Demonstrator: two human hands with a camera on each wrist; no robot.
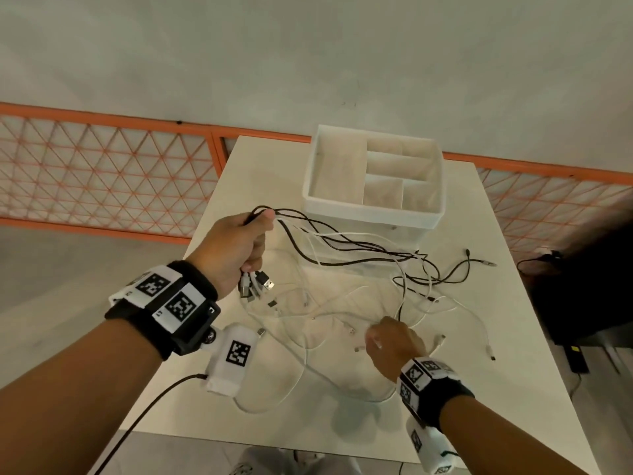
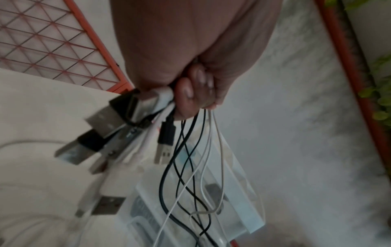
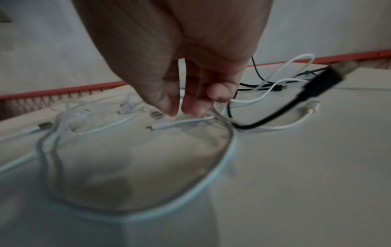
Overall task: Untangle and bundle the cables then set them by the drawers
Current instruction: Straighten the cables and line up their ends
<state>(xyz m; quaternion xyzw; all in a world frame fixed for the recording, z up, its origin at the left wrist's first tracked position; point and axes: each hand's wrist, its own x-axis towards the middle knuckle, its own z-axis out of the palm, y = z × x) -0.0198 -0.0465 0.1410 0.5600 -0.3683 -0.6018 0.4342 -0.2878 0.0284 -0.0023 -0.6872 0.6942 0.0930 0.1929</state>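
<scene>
My left hand point(image 1: 239, 248) is raised above the table and grips a bunch of black and white cables point(image 1: 325, 241) in its fist point(image 2: 190, 93). Several USB plugs point(image 1: 255, 284) hang below the fist point(image 2: 101, 123). The strands trail down to a tangle of white cables point(image 1: 342, 392) and black cables point(image 1: 455, 272) on the table in front of the white drawers point(image 1: 370, 214). My right hand point(image 1: 390, 341) is low over the tangle. Its fingers point(image 3: 190, 107) point down with the tips on a white cable point(image 3: 228, 150), and no clear pinch shows.
The white table point(image 1: 479, 389) is narrow, with edges near on the left, right and front. An orange mesh railing point(image 1: 102, 166) runs behind it. A dark object point(image 1: 582, 286) sits off the right edge. A black cord point(image 1: 154, 399) hangs from my left wrist.
</scene>
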